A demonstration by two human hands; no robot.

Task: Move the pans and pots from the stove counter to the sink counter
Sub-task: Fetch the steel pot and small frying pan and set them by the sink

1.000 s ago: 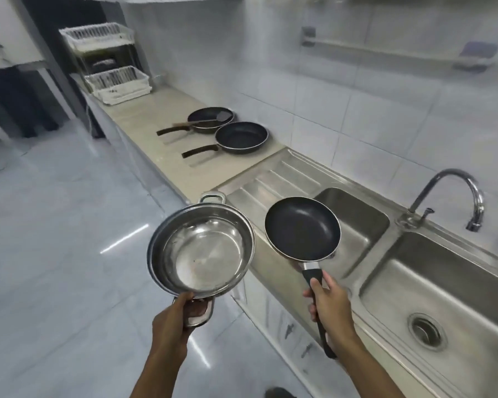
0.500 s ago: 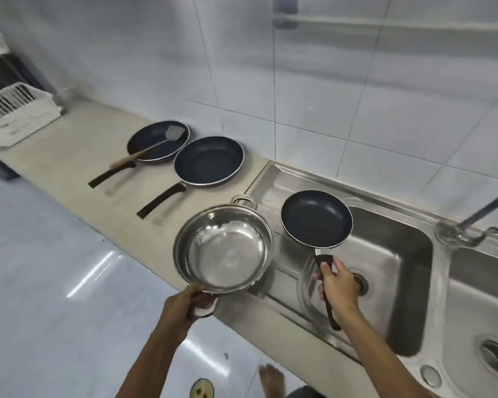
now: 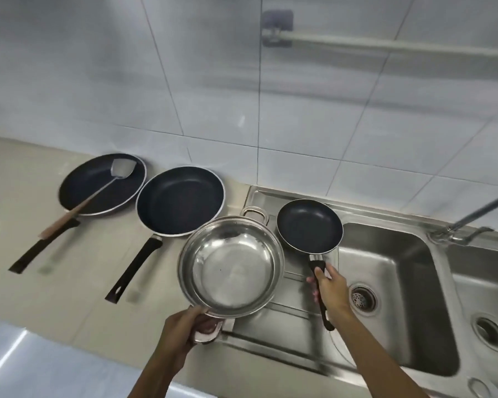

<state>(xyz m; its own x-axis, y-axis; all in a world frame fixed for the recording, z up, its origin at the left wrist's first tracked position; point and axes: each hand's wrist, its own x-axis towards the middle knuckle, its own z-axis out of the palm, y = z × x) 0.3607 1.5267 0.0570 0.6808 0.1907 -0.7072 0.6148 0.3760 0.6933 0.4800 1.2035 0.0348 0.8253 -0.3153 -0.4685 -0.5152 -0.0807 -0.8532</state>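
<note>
My left hand (image 3: 181, 326) grips the near handle of a shiny steel pot (image 3: 231, 267), held above the edge where the beige counter (image 3: 55, 294) meets the steel sink drainboard (image 3: 273, 326). My right hand (image 3: 329, 290) holds the black handle of a small dark frying pan (image 3: 309, 225) over the drainboard, near the left basin. Two larger dark frying pans rest on the counter: a middle pan (image 3: 180, 200) and a far-left pan (image 3: 102, 183) with a metal spatula (image 3: 98, 193) lying in it.
A double steel sink lies to the right, with a left basin (image 3: 391, 282) and a right basin (image 3: 489, 305). A tap (image 3: 472, 218) stands behind them. A tiled wall rises behind the counter, carrying a rail (image 3: 385, 45). Glossy floor shows at bottom left.
The view has swung closer over the counter and sink. Both hands carried the pot and small pan forward, now over the drainboard beside the two resting pans.
</note>
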